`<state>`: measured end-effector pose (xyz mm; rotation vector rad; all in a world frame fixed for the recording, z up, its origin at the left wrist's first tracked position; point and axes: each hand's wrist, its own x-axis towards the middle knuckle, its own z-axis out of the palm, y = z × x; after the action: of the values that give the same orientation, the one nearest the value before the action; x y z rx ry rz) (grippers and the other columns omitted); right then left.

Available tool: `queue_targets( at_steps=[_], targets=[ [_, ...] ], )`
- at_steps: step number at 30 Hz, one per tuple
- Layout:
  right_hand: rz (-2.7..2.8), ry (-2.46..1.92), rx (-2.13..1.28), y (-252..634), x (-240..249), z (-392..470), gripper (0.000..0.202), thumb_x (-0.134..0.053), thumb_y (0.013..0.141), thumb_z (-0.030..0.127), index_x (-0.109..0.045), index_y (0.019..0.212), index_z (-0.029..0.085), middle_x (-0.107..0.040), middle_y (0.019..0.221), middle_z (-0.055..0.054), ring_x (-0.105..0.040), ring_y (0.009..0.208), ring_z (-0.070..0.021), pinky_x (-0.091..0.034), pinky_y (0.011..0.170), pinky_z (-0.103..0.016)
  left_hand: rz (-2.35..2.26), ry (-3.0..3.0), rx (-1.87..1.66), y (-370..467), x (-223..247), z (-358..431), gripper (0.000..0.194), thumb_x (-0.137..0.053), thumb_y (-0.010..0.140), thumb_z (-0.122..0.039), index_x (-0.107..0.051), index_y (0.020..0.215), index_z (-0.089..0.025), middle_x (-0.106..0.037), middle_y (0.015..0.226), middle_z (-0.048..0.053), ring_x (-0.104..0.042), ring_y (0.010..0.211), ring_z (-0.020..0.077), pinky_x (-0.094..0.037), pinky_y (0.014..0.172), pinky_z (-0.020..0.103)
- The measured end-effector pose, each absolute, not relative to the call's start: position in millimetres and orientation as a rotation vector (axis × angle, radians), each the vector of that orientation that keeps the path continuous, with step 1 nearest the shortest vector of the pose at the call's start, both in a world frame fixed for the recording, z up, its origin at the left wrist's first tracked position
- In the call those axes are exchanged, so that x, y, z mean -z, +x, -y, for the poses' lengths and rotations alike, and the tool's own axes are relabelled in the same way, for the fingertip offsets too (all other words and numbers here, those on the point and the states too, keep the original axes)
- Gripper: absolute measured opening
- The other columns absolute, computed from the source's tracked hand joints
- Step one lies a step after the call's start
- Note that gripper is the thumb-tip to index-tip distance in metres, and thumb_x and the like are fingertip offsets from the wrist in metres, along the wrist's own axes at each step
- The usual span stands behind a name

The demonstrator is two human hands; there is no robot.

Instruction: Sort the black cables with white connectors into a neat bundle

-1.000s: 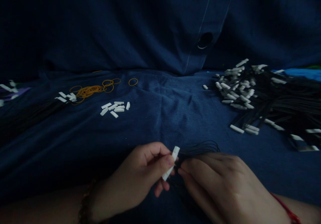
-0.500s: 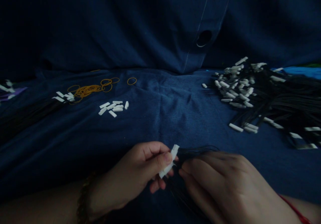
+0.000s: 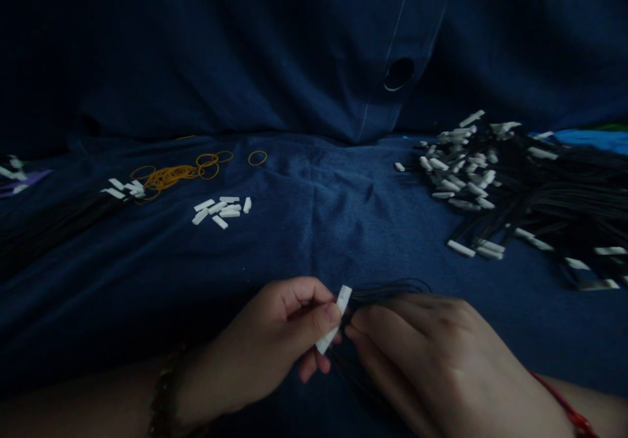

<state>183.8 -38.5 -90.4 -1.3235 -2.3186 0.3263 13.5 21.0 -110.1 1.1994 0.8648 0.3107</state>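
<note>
White connector: the long white connector (image 3: 344,296) was at the lower centre of the frame, tilted, in the left hand (image 3: 279,333).
Finished so far: black wires (image 3: 402,286) ran close beside it; which slots were filled, and so how much was done or left on it, could not be told.
Wired heap: at the right of the frame, a heap of black wires (image 3: 574,189) already had white connectors at its ends.
Left bundle: dark wires with white ends (image 3: 116,184) lay at the left.
Loose pieces: small white pieces (image 3: 230,214), left of centre, showed no wires, so they looked unused.
Rubber bands: the orange bands (image 3: 176,175) lay loose, upper left.
Left hand: nearly closed, it gripped the connector under the thumb.
Right hand: the right hand (image 3: 441,353) had thumb and forefinger closed together near the connector; what they pinched was too dark to tell.
</note>
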Motion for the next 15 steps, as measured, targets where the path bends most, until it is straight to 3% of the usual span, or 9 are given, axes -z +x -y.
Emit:
queue_targets(
  at_steps=[7, 11, 15],
  targets=[
    [2.341, -1.346, -0.336, 177, 95, 36, 0.02, -0.041, 0.086, 0.01, -0.057, 0.074, 0.016, -0.057, 0.066, -0.001, -0.052, 0.057, -0.0135, -0.038, 0.052, -0.025, -0.885, 1.254, -0.275, 14, 110, -18, 0.022, -0.048, 0.085, -0.033, -0.05, 0.072, -0.015, -0.049, 0.059, -0.005, -0.047, 0.047, 0.0056, -0.034, 0.04, 0.014],
    [2.361, -1.344, -0.147, 187, 84, 37, 0.025, -0.038, 0.089, 0.016, -0.055, 0.072, 0.019, -0.055, 0.064, -0.001, -0.05, 0.055, -0.0143, -0.037, 0.052, -0.027, -0.904, 1.247, -0.352, 16, 109, -18, 0.02, -0.046, 0.087, -0.031, -0.049, 0.074, -0.015, -0.049, 0.061, -0.005, -0.045, 0.047, 0.0039, -0.034, 0.041, 0.013],
    [2.287, -1.384, 0.212, 218, 81, 59, 0.014, -0.048, 0.087, 0.029, -0.058, 0.092, 0.021, -0.061, 0.089, -0.005, -0.055, 0.079, -0.0204, -0.041, 0.07, -0.033, -0.932, 1.191, -0.407, 14, 109, -20, 0.02, -0.047, 0.088, -0.031, -0.05, 0.078, -0.014, -0.053, 0.07, -0.003, -0.046, 0.049, 0.0027, -0.036, 0.042, 0.013]
  ],
)
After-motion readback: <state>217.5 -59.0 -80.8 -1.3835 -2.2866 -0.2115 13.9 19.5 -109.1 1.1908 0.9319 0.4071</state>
